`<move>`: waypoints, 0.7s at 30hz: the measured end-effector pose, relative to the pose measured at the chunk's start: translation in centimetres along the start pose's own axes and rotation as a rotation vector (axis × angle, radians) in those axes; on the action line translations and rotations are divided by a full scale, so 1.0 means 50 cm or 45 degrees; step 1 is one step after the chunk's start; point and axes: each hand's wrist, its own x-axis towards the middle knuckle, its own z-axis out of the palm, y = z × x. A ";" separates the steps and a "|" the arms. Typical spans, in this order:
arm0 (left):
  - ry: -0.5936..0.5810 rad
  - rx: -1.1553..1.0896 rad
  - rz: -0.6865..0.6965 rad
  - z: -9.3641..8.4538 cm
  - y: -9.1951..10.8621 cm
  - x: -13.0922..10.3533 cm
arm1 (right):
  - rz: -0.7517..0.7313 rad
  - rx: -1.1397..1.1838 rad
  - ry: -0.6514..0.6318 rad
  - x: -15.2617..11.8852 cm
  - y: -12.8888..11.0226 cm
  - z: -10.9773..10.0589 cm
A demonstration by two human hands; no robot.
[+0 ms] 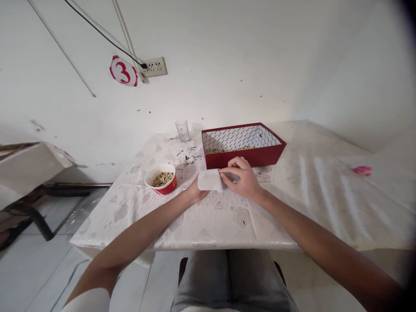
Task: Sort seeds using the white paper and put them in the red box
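Note:
My left hand (196, 190) holds a small white card or piece of paper (209, 180) upright on the table, mostly hidden behind it. My right hand (242, 178) pinches the card's right edge, fingers curled. Both hands sit just in front of a dark red box (247, 155) with a patterned white lining and a thin layer of seeds or beans along its near inner wall. A red and white paper bowl (161, 179) filled with mixed beans stands to the left of my left hand.
A small clear glass (182, 130) stands at the back near the wall. Dark specks lie scattered between glass and bowl. The table (325, 203) wears a crinkled white plastic cover. A pink scrap (362, 170) lies far right. Another table is at the left edge.

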 end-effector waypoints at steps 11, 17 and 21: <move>-0.002 0.021 0.005 0.006 -0.001 -0.004 | -0.023 -0.069 0.059 0.002 0.007 -0.001; 0.102 -0.022 -0.107 -0.011 0.002 0.003 | -0.009 0.017 0.094 0.003 -0.005 -0.004; 0.133 -0.059 -0.121 -0.014 0.008 0.006 | -0.006 0.058 0.132 0.004 -0.010 -0.006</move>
